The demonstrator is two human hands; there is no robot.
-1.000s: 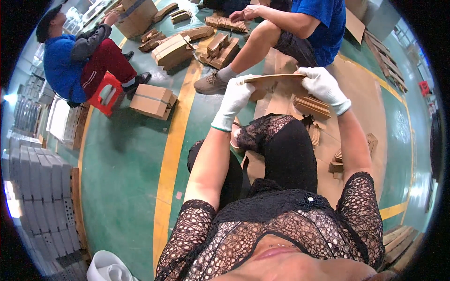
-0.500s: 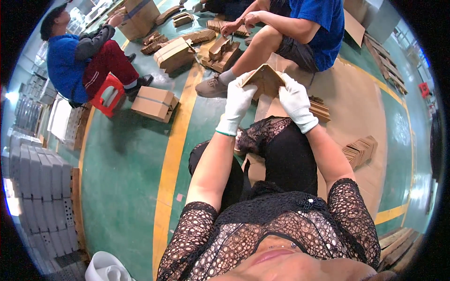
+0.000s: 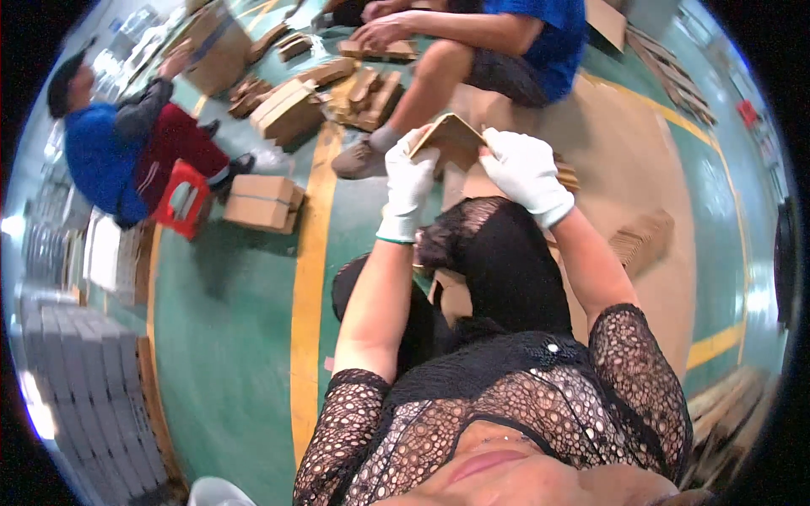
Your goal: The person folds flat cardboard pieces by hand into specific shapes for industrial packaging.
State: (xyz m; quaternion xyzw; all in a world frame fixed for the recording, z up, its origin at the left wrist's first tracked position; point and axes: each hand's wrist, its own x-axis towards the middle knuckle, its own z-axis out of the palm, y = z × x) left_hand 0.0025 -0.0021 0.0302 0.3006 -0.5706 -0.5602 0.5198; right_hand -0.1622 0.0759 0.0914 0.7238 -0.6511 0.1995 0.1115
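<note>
A brown piece of card (image 3: pixel 458 145) is held up in the air just beyond the wearer's raised knee (image 3: pixel 515 253), between two white-gloved hands. The left hand (image 3: pixel 408 181) pinches its left edge between thumb and fingers; the right hand (image 3: pixel 523 173) grips the right edge, its fingers closed, though part of that grip is hidden behind the glove. A second ago the card stretched between the hands in a shallow curve; now they are closer together and it is bent into a sharp peak, like a small roof, so the fold appears to be made. The peak points away from the wearer, and the two sides slope back toward the hands. Its long axis runs left to right, broken at the middle by the bend. Below lies a flat brown sheet (image 3: pixel 629 152) on the green floor (image 3: pixel 228 337). On the sheet, to the right, is a blurred stack (image 3: pixel 643 240) of folded pieces; another bundle (image 3: pixel 567 175) is partly hidden behind the right hand. Farther off, a co-worker in a blue shirt (image 3: pixel 553 42) sits ahead, and another sits at left on a red stool (image 3: pixel 181 202), near a closed box (image 3: pixel 257 202).
</note>
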